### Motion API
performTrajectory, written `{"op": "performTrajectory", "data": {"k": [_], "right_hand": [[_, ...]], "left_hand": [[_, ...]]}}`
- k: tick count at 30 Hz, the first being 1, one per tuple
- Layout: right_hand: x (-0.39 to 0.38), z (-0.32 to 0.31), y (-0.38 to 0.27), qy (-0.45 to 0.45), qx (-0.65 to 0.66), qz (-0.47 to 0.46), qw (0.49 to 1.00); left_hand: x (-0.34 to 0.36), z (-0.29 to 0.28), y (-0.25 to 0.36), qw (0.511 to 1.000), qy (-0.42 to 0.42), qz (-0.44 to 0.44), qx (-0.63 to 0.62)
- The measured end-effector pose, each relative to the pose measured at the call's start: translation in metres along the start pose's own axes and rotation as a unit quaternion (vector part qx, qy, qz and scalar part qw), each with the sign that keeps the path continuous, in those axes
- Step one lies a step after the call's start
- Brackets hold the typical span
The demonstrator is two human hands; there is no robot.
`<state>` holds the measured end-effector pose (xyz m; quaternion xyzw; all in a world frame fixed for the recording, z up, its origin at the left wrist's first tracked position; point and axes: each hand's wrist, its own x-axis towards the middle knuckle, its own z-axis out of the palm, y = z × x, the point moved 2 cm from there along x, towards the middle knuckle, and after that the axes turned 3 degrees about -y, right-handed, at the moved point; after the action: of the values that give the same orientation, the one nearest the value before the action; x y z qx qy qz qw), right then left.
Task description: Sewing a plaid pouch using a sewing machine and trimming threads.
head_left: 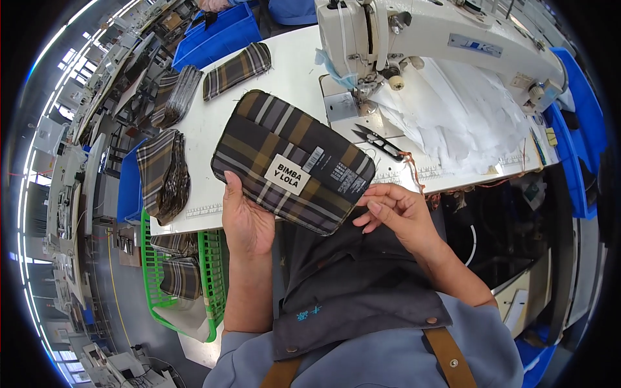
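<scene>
My left hand (248, 216) grips a plaid fabric piece (259, 145) by its lower left edge, thumb on the front and fingers behind. The piece is a rounded rectangle in dark grey, brown and white, tilted above the table's front edge. It bears a white label (288, 174) and a dark printed patch. At its lower right corner is my right hand (398, 210), thumb and forefinger drawn together and the other fingers curled. Whatever they pinch is too small to make out. Black thread snips (380, 142) lie on the table just beyond.
A white sewing machine (446, 39) stands at the back right, with white sheets (453, 116) under its arm. Stacks of plaid pieces (162, 174) line the white table's (200, 149) left side. A green basket (213, 278) sits below; blue bins (217, 39) stand behind and at right.
</scene>
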<state>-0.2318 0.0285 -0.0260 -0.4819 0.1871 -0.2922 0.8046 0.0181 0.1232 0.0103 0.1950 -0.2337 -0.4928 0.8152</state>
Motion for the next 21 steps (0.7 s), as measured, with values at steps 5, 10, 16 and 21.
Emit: {"op": "performTrajectory", "data": {"k": [5,10,16,21], "right_hand": [[0.001,-0.002,0.0,0.005,0.012,-0.003,1.0],[0.006,-0.003,0.002,0.002,0.012,-0.007,1.0],[0.011,0.0,-0.001,0.014,-0.057,-0.009,0.998],[0.011,-0.001,-0.001,0.037,-0.064,-0.007,0.997]], "left_hand": [[0.005,0.0,-0.004,0.998,-0.009,-0.004,-0.069],[0.008,0.001,-0.005,0.99,-0.08,-0.023,-0.114],[0.007,0.001,-0.008,0.987,-0.081,-0.031,-0.137],[0.008,0.002,-0.01,0.987,-0.063,-0.034,-0.146]]}}
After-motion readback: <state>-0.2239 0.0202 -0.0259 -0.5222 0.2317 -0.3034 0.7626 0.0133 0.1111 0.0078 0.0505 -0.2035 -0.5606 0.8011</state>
